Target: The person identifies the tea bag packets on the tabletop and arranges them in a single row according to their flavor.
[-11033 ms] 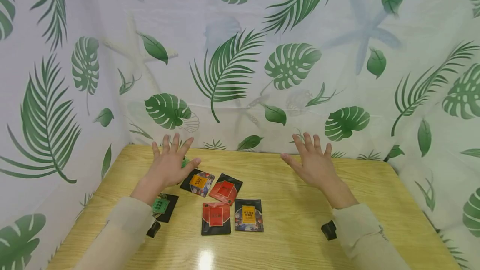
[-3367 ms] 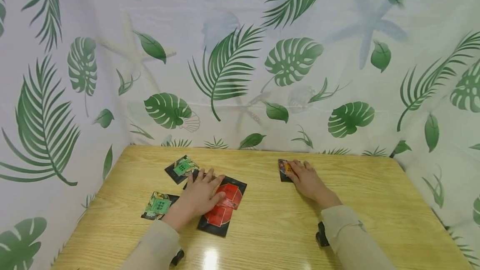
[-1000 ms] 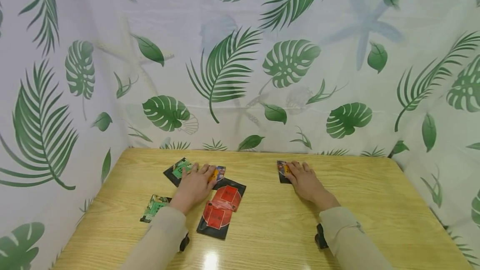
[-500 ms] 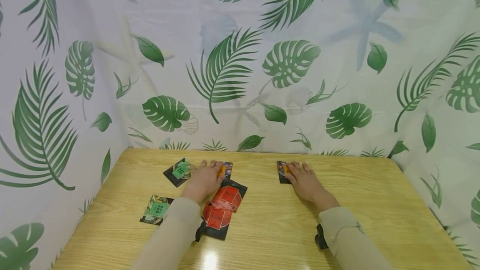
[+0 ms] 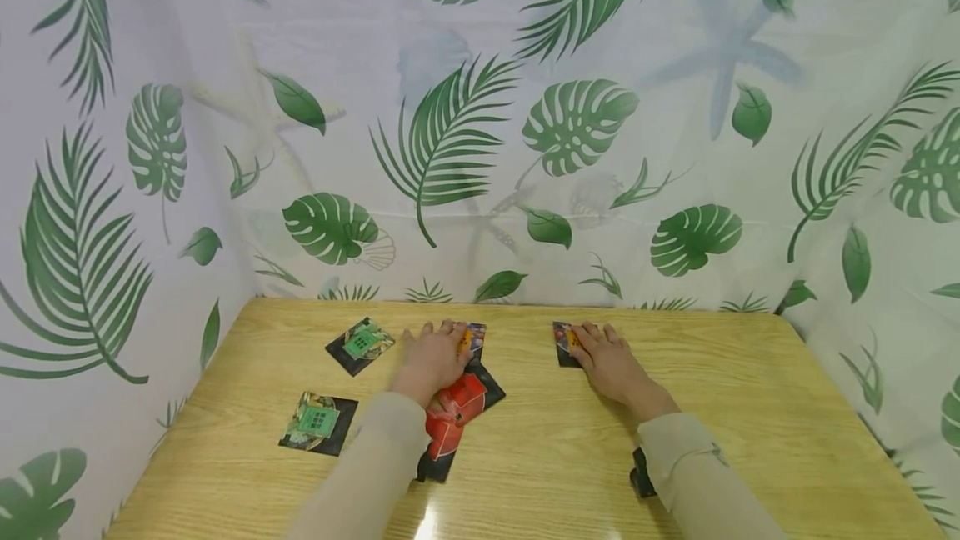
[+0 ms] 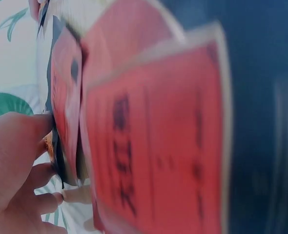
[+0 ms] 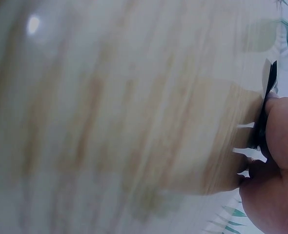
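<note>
In the head view my left hand [image 5: 433,361] rests on a dark sachet with an orange label [image 5: 471,342], its fingers pointing toward the back edge. Two sachets with red labels lie overlapped beside that wrist: an upper red sachet [image 5: 467,398] and a lower red sachet [image 5: 444,437], partly covered by the sleeve. The left wrist view has them close up, with the left thumb [image 6: 34,124] at one sachet's edge. Farther right, my right hand [image 5: 617,369] rests on another orange-labelled sachet [image 5: 564,346], mostly covered by the fingers.
Two green-labelled sachets lie on the left side of the wooden table [image 5: 555,473]: a back green sachet [image 5: 361,345] and a front green sachet [image 5: 318,422]. A leaf-print cloth [image 5: 480,190] hangs behind and at both sides.
My left hand has slid rightward with the orange-labelled sachet, and the red sachets have shifted and turned. The right hand stays put over the last second; earlier, both hands were raised off the table.
</note>
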Tool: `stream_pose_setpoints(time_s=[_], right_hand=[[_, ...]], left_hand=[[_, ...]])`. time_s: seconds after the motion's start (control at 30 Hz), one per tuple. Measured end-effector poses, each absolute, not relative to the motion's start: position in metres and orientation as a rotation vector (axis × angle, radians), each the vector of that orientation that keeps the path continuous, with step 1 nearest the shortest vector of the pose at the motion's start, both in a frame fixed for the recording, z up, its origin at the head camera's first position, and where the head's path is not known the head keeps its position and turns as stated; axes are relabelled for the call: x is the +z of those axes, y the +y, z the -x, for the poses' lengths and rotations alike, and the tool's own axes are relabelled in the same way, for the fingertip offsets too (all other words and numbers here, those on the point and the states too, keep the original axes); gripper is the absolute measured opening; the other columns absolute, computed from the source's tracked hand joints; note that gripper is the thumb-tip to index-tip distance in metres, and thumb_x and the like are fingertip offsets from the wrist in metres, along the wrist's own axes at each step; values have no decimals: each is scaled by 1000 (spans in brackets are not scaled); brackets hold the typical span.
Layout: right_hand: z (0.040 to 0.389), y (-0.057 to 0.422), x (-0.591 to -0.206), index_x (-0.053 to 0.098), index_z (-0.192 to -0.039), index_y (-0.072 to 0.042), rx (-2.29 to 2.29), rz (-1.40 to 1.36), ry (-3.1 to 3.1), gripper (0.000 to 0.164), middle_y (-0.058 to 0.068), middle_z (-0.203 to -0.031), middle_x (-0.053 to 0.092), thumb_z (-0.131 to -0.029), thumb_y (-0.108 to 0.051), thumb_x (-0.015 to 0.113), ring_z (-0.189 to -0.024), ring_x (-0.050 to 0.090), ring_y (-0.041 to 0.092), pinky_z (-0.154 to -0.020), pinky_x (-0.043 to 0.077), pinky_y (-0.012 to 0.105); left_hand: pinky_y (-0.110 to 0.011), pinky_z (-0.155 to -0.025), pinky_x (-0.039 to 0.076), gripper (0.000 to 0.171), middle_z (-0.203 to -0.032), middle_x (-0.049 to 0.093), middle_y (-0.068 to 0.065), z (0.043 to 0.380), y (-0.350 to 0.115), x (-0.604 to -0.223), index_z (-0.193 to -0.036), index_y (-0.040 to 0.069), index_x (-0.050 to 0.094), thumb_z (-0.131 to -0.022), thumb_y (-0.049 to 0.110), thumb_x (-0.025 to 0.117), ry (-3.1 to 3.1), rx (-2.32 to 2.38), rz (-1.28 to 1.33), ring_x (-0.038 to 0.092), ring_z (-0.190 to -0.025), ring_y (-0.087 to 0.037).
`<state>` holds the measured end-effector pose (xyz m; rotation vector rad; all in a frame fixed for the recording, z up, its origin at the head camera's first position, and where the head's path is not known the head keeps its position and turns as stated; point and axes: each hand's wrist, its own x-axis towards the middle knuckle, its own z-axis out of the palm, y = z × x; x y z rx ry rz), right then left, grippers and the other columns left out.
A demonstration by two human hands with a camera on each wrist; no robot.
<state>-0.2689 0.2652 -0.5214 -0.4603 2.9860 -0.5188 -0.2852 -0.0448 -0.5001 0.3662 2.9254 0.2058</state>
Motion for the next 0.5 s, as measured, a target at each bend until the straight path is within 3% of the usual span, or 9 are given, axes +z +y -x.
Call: stream_pose_setpoints(time_s=[0.5], right_hand=[[268, 265, -520, 39, -159, 6, -535, 466, 2982, 54, 35, -163, 35, -115, -25, 42, -150, 23, 66, -119, 23, 78]], left_hand=[[-73, -122, 27, 62, -170, 40, -4, 285, 5, -510, -165, 27, 40, -110, 53, 47, 2965, 192, -293, 36, -156, -40]])
